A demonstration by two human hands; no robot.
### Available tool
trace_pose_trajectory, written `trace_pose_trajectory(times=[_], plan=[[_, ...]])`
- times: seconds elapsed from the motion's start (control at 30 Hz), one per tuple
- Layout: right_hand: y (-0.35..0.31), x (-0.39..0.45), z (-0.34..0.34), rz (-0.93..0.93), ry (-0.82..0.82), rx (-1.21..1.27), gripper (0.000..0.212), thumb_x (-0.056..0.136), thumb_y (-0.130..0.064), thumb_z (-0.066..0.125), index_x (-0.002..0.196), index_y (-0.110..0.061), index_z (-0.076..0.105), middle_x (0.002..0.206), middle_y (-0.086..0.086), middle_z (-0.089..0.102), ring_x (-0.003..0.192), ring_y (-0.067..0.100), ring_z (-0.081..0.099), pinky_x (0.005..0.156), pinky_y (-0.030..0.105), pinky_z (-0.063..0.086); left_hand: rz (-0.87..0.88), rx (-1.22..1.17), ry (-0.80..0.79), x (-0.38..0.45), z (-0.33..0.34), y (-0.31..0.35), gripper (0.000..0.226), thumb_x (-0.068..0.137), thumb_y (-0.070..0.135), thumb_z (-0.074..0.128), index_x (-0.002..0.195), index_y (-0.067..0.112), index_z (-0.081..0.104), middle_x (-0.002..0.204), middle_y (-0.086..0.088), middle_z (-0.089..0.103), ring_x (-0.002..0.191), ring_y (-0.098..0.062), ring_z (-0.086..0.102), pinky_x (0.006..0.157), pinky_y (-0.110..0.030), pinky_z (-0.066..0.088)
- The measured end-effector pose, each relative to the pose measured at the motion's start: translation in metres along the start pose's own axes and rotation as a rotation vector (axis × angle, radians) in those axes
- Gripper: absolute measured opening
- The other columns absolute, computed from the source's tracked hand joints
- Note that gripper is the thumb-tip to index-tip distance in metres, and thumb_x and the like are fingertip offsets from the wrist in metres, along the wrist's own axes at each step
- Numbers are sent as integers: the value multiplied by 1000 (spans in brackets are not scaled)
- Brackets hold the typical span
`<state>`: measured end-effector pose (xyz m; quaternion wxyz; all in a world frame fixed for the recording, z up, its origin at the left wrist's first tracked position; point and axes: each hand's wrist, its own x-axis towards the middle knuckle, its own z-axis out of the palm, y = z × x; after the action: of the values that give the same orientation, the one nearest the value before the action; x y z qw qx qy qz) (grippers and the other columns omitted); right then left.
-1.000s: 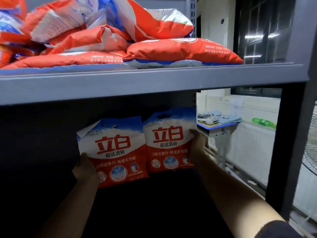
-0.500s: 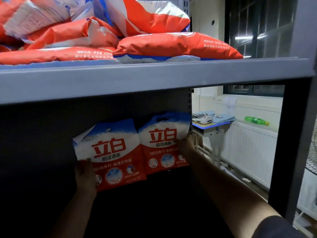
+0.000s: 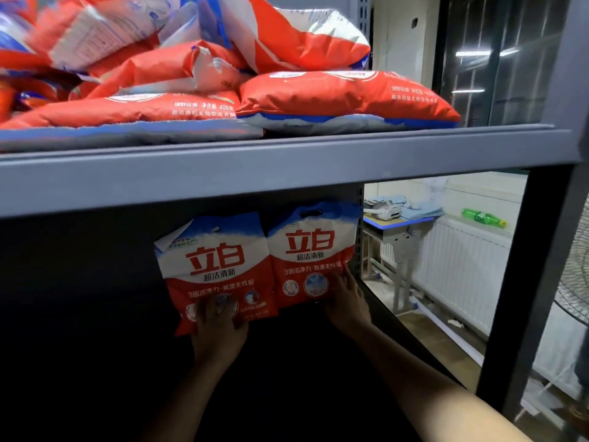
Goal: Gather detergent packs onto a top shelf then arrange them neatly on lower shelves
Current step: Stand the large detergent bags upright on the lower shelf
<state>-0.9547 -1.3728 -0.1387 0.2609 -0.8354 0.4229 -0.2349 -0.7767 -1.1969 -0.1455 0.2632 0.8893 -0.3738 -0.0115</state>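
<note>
Two red, white and blue detergent packs stand upright side by side at the back right of the dark lower shelf (image 3: pixel 287 371). My left hand (image 3: pixel 218 319) presses with spread fingers on the lower front of the left pack (image 3: pixel 213 260). My right hand (image 3: pixel 345 298) rests with its fingers on the lower right corner of the right pack (image 3: pixel 310 250). Above, the grey top shelf (image 3: pixel 287 167) carries a loose pile of several packs (image 3: pixel 165 68). One pack (image 3: pixel 344 94) lies flat at that shelf's right end.
A dark shelf post (image 3: pixel 522 282) stands at the right. Beyond it are a white radiator (image 3: pixel 462 272), a small desk (image 3: pixel 398 223) with items, a green bottle (image 3: pixel 483 215) and a fan (image 3: pixel 575 282). The lower shelf's left part is dark.
My left hand moved from the left pack's side edge to its lower front. My right hand slid down the right pack's edge to its bottom corner. Both packs stay upright.
</note>
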Motion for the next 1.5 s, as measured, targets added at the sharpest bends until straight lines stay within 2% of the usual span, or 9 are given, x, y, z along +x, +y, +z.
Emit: trace_pose_trajectory(times=[0.3,0.47,0.73,0.83,0.9,1.03,1.2,1.33,1.5], plan=[[-17,-38,-38,-56,-71,-161,73,88,-48,52,150,-33,16,158,-1,19,142,26,24,113,47,28,-11,105,-44,-40,-53,48,35,94,40,46,127,30,47,132,4,51,125,-19,45,112,-48,23],[-31,-78,-77,-165,-97,-218,67,89,-47,50,148,-32,21,157,0,22,143,25,20,115,46,21,19,107,2,-86,-85,77,31,94,39,47,123,29,49,125,4,56,119,-19,50,104,-44,36],[-70,-154,-153,-221,-157,-279,60,88,-43,55,143,-31,33,152,-2,31,139,25,31,110,42,31,-43,180,-81,-170,-146,129,54,94,47,40,144,30,31,140,0,45,126,-22,44,106,-38,34],[-84,-183,-181,-225,-174,-295,35,88,-43,52,114,-19,51,114,6,57,113,28,56,86,37,49,5,131,7,-204,-169,147,35,91,45,43,118,26,53,104,1,59,99,-20,58,81,-29,40],[-94,-199,-199,-287,-130,-335,31,90,-48,48,101,-20,49,99,2,57,100,27,58,74,35,44,57,162,85,-222,-186,159,28,90,47,42,101,24,54,97,4,59,98,-19,59,83,-34,37],[-118,-223,-234,-428,-3,-168,45,89,-51,49,129,-28,47,122,-8,53,117,17,47,95,35,40,176,135,227,-246,-224,182,29,89,51,43,102,31,59,101,12,62,100,-10,58,89,-33,43],[-154,-242,-273,-482,100,21,23,83,-53,55,91,-34,64,89,-19,67,89,2,60,79,28,50,202,38,440,-257,-279,205,38,86,51,48,68,19,59,67,6,63,72,-14,60,64,-29,40],[-187,-234,-295,-483,198,133,19,83,-46,58,78,-30,65,73,-17,67,75,4,63,73,31,53,187,-62,507,-238,-320,207,28,88,41,51,72,19,61,72,6,64,78,-20,61,69,-33,45],[-226,-200,-299,-525,310,182,16,85,-36,58,80,-23,67,77,-12,68,77,12,63,76,35,52,187,-52,562,-195,-357,193,24,89,36,52,101,18,62,107,0,64,99,-24,58,85,-41,47]])
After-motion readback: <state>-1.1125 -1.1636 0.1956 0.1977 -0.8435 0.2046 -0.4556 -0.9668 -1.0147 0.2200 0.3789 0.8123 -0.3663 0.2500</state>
